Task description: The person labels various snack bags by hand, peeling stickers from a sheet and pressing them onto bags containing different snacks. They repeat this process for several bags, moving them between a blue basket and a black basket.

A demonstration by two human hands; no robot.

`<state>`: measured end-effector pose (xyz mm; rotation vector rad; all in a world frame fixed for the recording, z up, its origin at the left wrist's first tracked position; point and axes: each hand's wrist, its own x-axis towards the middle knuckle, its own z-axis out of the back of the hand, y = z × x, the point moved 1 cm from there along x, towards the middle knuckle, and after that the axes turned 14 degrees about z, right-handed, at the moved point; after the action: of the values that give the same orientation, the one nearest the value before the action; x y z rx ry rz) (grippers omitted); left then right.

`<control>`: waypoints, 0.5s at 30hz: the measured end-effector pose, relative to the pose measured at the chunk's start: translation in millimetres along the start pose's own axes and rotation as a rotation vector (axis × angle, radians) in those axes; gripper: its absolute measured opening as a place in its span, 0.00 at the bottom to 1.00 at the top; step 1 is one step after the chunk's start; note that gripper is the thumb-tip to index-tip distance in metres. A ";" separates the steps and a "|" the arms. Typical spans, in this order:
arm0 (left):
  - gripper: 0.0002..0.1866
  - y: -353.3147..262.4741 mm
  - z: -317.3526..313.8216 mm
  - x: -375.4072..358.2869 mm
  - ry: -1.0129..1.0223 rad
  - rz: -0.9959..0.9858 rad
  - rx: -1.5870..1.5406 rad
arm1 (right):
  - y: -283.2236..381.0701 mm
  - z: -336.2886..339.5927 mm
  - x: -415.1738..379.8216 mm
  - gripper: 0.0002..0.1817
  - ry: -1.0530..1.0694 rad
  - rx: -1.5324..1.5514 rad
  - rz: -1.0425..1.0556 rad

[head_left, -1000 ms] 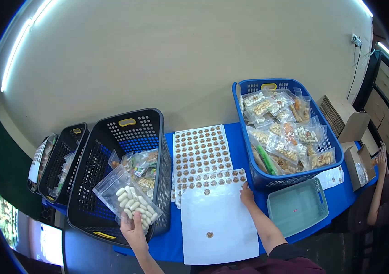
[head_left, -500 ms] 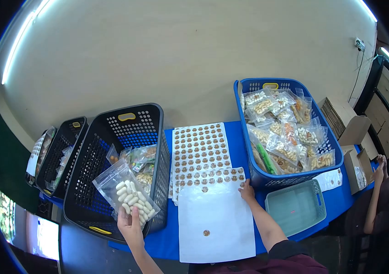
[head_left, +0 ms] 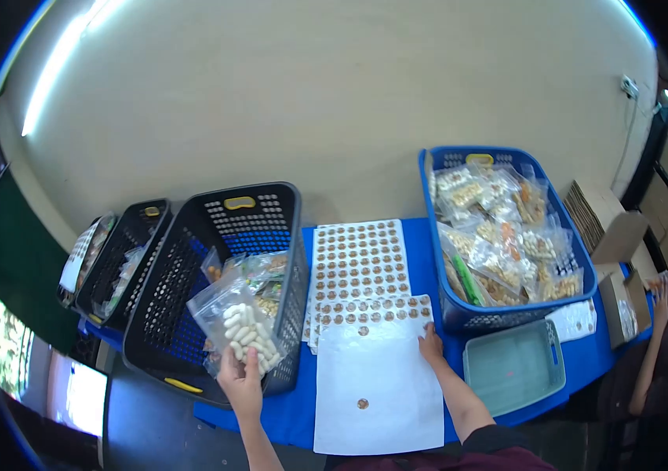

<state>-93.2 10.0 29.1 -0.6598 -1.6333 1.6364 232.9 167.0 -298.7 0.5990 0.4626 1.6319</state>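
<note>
My left hand (head_left: 241, 383) pinches a clear zip bag (head_left: 243, 326) of white capsules by its lower part. The bag is tilted over the front of a dark grey basket (head_left: 293, 259). On the table, a white sheet (head_left: 378, 385) has one round sticker low on it and several rows of brown round stickers along its top. My right hand (head_left: 431, 345) is at this sticker sheet's upper right edge, its fingers closed on the edge beside the last stickers. Whether a loose sticker is between those fingertips is too small to tell.
Behind lie more sticker sheets (head_left: 359, 263). At right, a blue basket (head_left: 510, 312) holds many filled bags, with a pale green tray (head_left: 515, 400) before it. Further baskets (head_left: 118, 271) stand left. Open cardboard boxes (head_left: 622, 302) and another person's hand (head_left: 662, 294) are far right.
The whole view has shifted slightly, so the table and baskets appear further right. My left hand still holds the capsule bag, and my right hand stays at the sheet's edge. The other person's hand moved a little.
</note>
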 end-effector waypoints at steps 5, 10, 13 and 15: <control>0.12 -0.4 5.2 1.8 0.066 0.016 0.009 | -17.2 -2.2 -14.2 0.34 0.095 0.078 0.153; 0.15 -1.1 -0.9 2.3 0.122 0.101 -0.116 | -7.5 3.1 -33.6 0.46 0.019 0.220 0.091; 0.16 8.5 5.6 9.2 0.131 0.200 -0.202 | -19.0 -13.0 -37.7 0.43 -0.031 0.159 0.102; 0.16 7.3 7.0 11.0 0.149 0.224 -0.250 | -24.8 -19.6 -33.2 0.44 -0.013 0.050 0.118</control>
<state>-106.4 14.8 23.8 -1.1005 -1.7176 1.5049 243.0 138.6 -333.2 0.6850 0.4674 1.7312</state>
